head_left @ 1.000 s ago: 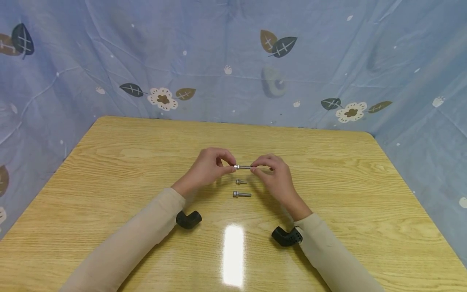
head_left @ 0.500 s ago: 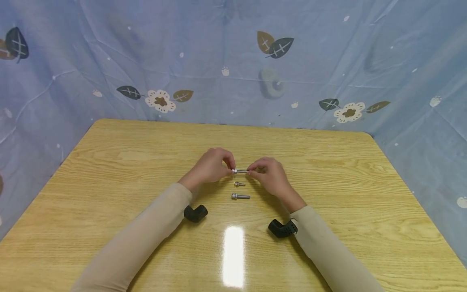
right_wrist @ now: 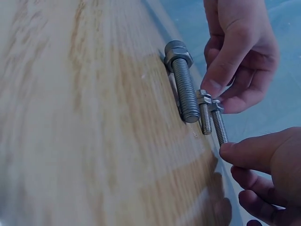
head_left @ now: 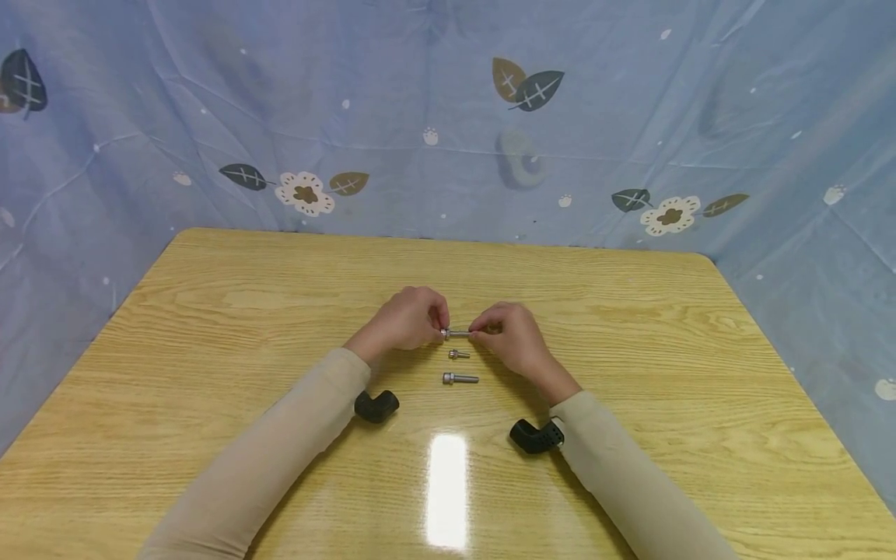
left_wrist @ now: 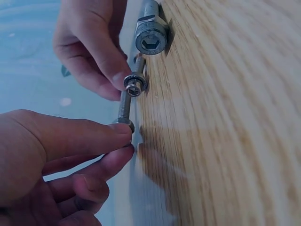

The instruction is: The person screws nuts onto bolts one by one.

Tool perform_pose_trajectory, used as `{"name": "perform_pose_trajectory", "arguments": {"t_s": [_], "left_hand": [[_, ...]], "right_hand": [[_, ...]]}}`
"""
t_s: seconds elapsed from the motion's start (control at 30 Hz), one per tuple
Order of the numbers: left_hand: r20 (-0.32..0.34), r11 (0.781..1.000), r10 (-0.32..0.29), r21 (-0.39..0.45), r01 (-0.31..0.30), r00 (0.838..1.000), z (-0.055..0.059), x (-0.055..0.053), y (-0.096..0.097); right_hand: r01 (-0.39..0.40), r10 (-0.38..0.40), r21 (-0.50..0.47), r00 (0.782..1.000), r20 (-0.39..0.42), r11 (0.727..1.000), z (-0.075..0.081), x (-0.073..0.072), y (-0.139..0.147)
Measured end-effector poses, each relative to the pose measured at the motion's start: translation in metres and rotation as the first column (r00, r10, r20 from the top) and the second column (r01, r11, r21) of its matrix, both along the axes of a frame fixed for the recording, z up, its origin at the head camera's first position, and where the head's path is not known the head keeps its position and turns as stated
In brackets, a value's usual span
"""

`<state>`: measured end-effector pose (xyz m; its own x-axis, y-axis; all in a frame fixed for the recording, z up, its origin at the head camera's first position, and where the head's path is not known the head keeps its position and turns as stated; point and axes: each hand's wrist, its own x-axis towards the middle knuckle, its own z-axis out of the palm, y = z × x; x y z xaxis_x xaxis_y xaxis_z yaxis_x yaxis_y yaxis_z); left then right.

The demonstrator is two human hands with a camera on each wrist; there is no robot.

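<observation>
A slim metal bolt (head_left: pixel 458 334) with a nut close to its head lies crosswise between the two hands. My left hand (head_left: pixel 413 319) pinches its head end between thumb and finger. At the threaded tip, my right hand (head_left: pixel 514 338) pinches with thumb and fingertip. Just nearer to me, a short socket-head bolt (head_left: pixel 459 355) with a nut rests on the table. The thickest bolt (head_left: pixel 462 379), also with a nut by its hexagon-socket head, lies nearest to me. In the right wrist view all three run side by side, the held bolt (right_wrist: pixel 219 127) farthest out.
The wood-grain table (head_left: pixel 630 327) carries a bright light reflection (head_left: pixel 446 490) at the front. Behind it hangs a blue curtain (head_left: pixel 392 93) with leaf and flower prints. Black curved pieces sit at both wrists, at the left sleeve (head_left: pixel 280 459) and the right sleeve (head_left: pixel 630 474).
Both hands have come down and slightly toward me with the held bolt, closer to the short bolt. The two other bolts stay where they lie; the head view has shifted a little.
</observation>
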<state>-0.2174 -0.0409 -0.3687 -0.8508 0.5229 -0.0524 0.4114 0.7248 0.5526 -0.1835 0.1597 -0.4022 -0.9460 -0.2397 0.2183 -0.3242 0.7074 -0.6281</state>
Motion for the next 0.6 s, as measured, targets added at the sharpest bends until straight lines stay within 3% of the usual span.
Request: {"name": "perform_pose_trajectory", "arguments": {"t_s": [0.6], "left_hand": [[-0.015,0.999,-0.028,-0.02,0.028,1.0,-0.002,-0.0007,-0.0006]], "right_hand": [[0.022,-0.023,0.025,0.999,0.05,0.999,0.0022,0.0018,-0.002]]}}
